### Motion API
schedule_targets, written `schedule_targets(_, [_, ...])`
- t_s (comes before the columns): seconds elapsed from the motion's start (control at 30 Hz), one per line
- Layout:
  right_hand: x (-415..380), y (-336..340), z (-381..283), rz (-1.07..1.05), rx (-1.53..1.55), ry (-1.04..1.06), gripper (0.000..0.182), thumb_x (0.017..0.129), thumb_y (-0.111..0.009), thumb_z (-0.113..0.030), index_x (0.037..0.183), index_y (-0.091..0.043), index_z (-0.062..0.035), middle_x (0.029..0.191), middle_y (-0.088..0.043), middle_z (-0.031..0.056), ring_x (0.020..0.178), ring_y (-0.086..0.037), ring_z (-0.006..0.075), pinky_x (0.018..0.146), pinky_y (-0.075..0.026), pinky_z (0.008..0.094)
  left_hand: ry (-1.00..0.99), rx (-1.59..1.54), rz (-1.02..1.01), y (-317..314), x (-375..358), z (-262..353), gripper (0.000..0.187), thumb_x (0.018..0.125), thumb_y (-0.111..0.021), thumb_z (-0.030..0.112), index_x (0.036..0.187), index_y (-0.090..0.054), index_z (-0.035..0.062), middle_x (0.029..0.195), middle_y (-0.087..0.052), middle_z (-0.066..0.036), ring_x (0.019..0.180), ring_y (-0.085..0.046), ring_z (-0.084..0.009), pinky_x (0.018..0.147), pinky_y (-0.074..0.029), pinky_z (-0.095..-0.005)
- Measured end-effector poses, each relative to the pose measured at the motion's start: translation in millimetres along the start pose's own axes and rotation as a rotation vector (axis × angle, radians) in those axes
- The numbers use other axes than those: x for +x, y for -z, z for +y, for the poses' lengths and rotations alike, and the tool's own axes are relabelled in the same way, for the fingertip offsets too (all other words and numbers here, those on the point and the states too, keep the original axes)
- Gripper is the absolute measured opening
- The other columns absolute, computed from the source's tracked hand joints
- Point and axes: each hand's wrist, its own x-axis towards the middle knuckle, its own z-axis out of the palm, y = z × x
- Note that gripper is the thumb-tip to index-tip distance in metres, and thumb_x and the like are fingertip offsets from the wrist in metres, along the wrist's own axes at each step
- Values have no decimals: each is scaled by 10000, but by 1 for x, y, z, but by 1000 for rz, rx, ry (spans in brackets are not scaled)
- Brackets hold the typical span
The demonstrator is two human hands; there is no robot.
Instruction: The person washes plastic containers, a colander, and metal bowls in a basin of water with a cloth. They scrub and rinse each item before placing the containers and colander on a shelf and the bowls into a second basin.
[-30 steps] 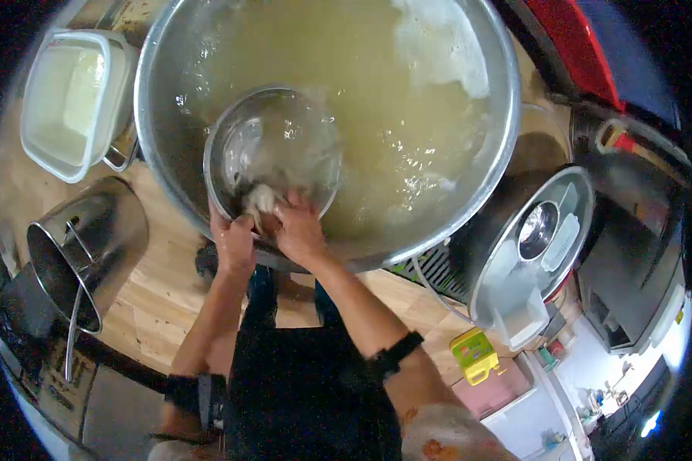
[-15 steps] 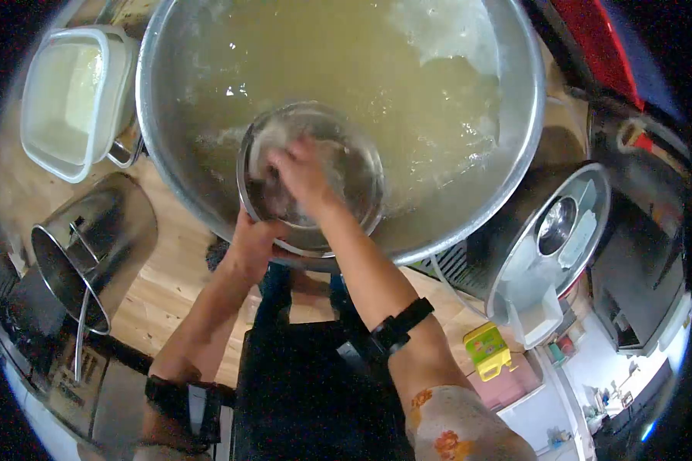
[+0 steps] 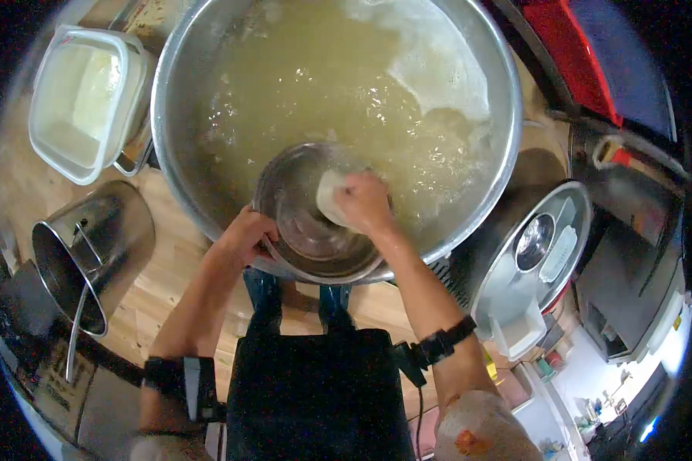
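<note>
A round metal bowl (image 3: 309,270) leans over the near side of a large metal tub (image 3: 161,127) of cloudy yellowish water (image 3: 315,84). My left hand (image 3: 249,235) is closed on the bowl's left rim, thumb inside. Inside the bowl, my right hand (image 3: 367,203) grips a pale sponge-like pad (image 3: 329,197) against the right part of its wall. Motion blurs the pad. Whitish foam (image 3: 446,58) floats at the tub's far right.
Left of the tub stand stacked white plastic containers (image 3: 77,165) and a tall steel pot (image 3: 123,250) lying tilted, with a handle sticking out. At right, a wide basin (image 3: 488,296) holds a small metal bowl (image 3: 534,242) and plastic containers. Wooden flooring (image 3: 165,269) lies below.
My right hand and the pad have moved from the bowl's left side to its right. The bowl sits lower in view, and the camera view has shifted slightly.
</note>
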Motion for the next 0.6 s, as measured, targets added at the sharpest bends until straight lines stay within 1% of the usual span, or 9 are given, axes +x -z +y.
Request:
schedule_targets(0.03, [-4, 6, -5, -2, -6, 6, 266, 723, -601, -236, 926, -640, -68, 1040, -533, 147, 932, -548, 286, 791, -447, 390, 92, 142, 3, 0, -1, 3, 409, 591, -558, -26, 986, -529, 76, 712, -518, -32, 647, -528, -181, 489, -481, -293])
schedule_targets(0.1, [-27, 36, -43, 95, 532, 234, 219, 743, -587, -190, 904, -627, -48, 1070, -515, 152, 980, -531, 267, 735, -477, 365, -714, 914, -103, 42, 63, -69, 402, 598, -598, -15, 986, -530, 67, 724, -528, -35, 677, -537, -196, 522, -484, -310])
schedule_targets(0.13, [-30, 32, -49, 106, 412, 344, 270, 742, -607, -197, 975, -596, -62, 1056, -520, 146, 975, -532, 283, 757, -480, 374, -1123, 1177, 66, 62, 95, -104, 401, 602, -618, -9, 986, -530, 63, 730, -533, -37, 692, -541, -204, 538, -485, -319])
schedule_targets(0.17, [-29, 22, -57, 107, 407, 343, 270, 742, -607, -197, 975, -596, -62, 1056, -520, 146, 975, -532, 283, 757, -480, 374, -1126, 1171, 65, 60, 94, -101, 401, 602, -618, -9, 986, -530, 63, 730, -533, -37, 692, -541, -204, 538, -485, -319])
schedule_targets(0.23, [-22, 3, -72, 274, -374, 638, 414, 717, -654, -261, 1082, -550, -97, 1066, -516, 150, 983, -527, 300, 773, -485, 390, -676, 838, -11, 53, 79, -75, 431, 627, -610, 9, 1044, -516, 65, 738, -535, -31, 724, -529, -176, 593, -460, -287])
schedule_targets(0.33, [6, 13, -82, 251, -475, 558, 522, 700, -667, -303, 1168, -504, -140, 1069, -520, 172, 1015, -512, 319, 799, -477, 422, 2, 324, -121, 44, 52, -37, 477, 666, -598, 36, 1131, -495, 69, 751, -538, -21, 771, -510, -133, 675, -421, -240])
schedule_targets(0.43, [40, 23, -41, 119, -192, 345, 511, 704, -657, -315, 1145, -523, -95, 1101, -521, 197, 1007, -523, 329, 788, -470, 429, -143, 37, -262, 39, 41, -24, 551, 691, -541, 16, 1229, -433, 55, 778, -536, -5, 771, -499, -109, 681, -418, -235])
schedule_targets(0.5, [43, 14, 7, 333, -33, 249, 553, 694, -664, -356, 1130, -528, -43, 1106, -537, 205, 974, -545, 333, 765, -467, 420, -218, 9, -207, 31, 31, -14, 573, 692, -514, -2, 1254, -418, 51, 816, -542, 0, 766, -495, -101, 676, -413, -234])
schedule_targets(0.6, [18, 11, 40, 59, 113, -183, 527, 715, -628, -423, 1066, -556, -36, 990, -589, 138, 867, -580, 263, 714, -461, 423, -406, -61, -82, 14, 30, -13, 605, 684, -462, -31, 1281, -410, 52, 900, -556, 7, 776, -490, -85, 671, -405, -228])
